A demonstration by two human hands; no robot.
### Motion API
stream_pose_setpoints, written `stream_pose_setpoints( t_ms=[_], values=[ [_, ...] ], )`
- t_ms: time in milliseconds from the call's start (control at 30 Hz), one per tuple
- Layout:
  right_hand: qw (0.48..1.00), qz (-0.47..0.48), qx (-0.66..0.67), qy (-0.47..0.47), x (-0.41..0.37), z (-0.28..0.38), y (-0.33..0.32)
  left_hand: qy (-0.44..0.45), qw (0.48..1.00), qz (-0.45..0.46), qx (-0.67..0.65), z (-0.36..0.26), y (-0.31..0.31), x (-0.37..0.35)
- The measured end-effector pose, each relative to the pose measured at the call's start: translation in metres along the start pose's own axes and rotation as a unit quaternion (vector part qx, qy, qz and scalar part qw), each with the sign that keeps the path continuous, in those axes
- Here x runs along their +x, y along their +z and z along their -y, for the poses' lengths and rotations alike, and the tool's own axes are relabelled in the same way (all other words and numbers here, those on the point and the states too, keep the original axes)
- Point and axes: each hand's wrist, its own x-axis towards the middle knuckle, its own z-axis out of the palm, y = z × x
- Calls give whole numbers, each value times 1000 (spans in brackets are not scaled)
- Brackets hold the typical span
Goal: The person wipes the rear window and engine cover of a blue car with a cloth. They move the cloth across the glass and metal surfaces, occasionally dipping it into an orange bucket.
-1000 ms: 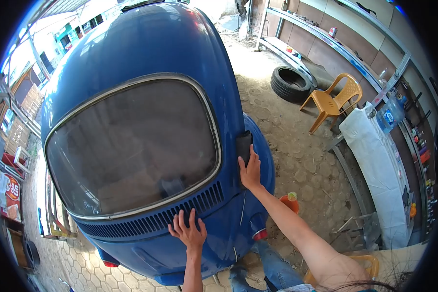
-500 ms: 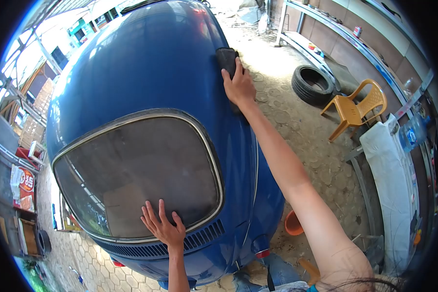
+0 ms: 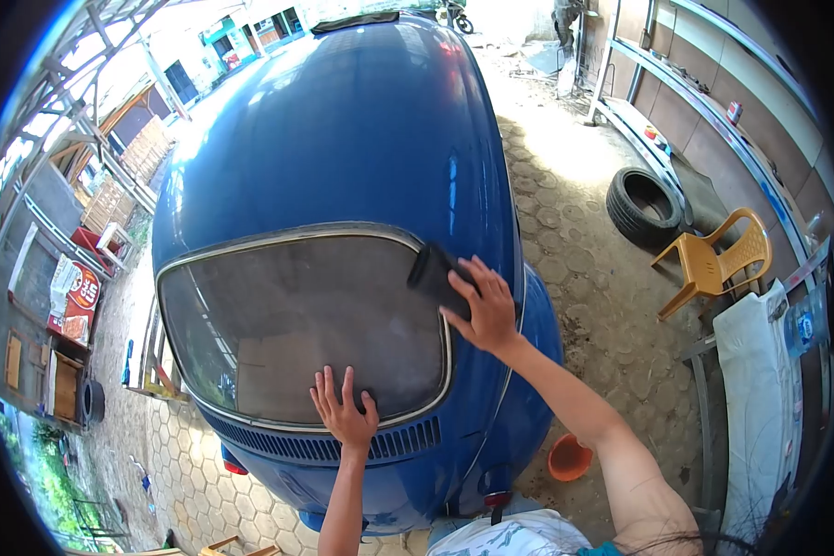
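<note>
A blue rounded car (image 3: 334, 139) fills the middle of the view, its rear window (image 3: 306, 315) facing me in a pale trim frame. My left hand (image 3: 346, 412) lies with fingers spread on the glass near the lower right edge, just above the slotted vent (image 3: 334, 445). At the window's upper right corner, my right hand (image 3: 485, 306) presses a black folded cloth (image 3: 431, 278) against the trim and blue body. Part of the cloth is hidden under the fingers.
An orange bucket (image 3: 570, 458) stands on the paved ground (image 3: 565, 324) by the car's right side. Farther right are a tyre (image 3: 643, 208), a yellow plastic chair (image 3: 713, 263) and a metal shelf (image 3: 713, 102). A wooden cabinet (image 3: 64, 385) is at left.
My right hand has brought the black cloth from the roof's right edge back and down to the window corner. The view has shifted; my left hand stays on the glass.
</note>
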Motion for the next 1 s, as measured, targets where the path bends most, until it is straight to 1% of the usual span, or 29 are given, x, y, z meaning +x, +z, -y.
stream_pose_setpoints(
  t_ms=[100, 167, 267, 300, 367, 433, 500, 567, 667, 700, 767, 933, 967, 1000],
  values=[
    [998, -35, 4, 57, 117, -19, 16, -5, 1000, -5, -8, 0, 1, 0],
    [995, -10, -22, 100, 190, -30, 27, -6, 1000, -21, -13, 1, 0, 0],
    [990, 20, -87, 106, 233, -14, 35, -16, 999, -42, -16, 2, 1, 1],
    [995, 3, -77, 58, 225, -5, 38, -18, 998, -52, -17, 0, 0, 2],
    [997, 21, -45, -63, 184, 25, 33, -28, 998, -60, -21, 2, 2, 2],
    [984, 42, -69, -159, 126, 57, 25, -32, 997, -60, -24, -1, 3, -1],
    [982, 65, -58, -168, 93, 66, 28, -29, 998, -57, -16, -1, 0, 1],
    [980, 84, -47, -171, 88, 64, 33, -28, 998, -52, -23, 0, 1, -1],
    [978, 57, -83, -181, 111, 61, 34, -33, 997, -59, -32, -1, 2, 2],
    [980, 39, -104, -165, 124, 65, 34, -35, 997, -64, -36, -2, 2, 1],
    [976, 31, -111, -184, 133, 65, 41, -33, 996, -74, -35, 0, 3, 1],
    [977, 19, -114, -178, 124, 67, 48, -40, 995, -82, -48, -2, 7, 2],
    [975, 4, -121, -185, 117, 68, 46, -36, 995, -84, -47, -2, 9, 3],
    [969, 9, -129, -211, 108, 68, 42, -31, 995, -85, -45, 2, 7, 2]
  ],
)
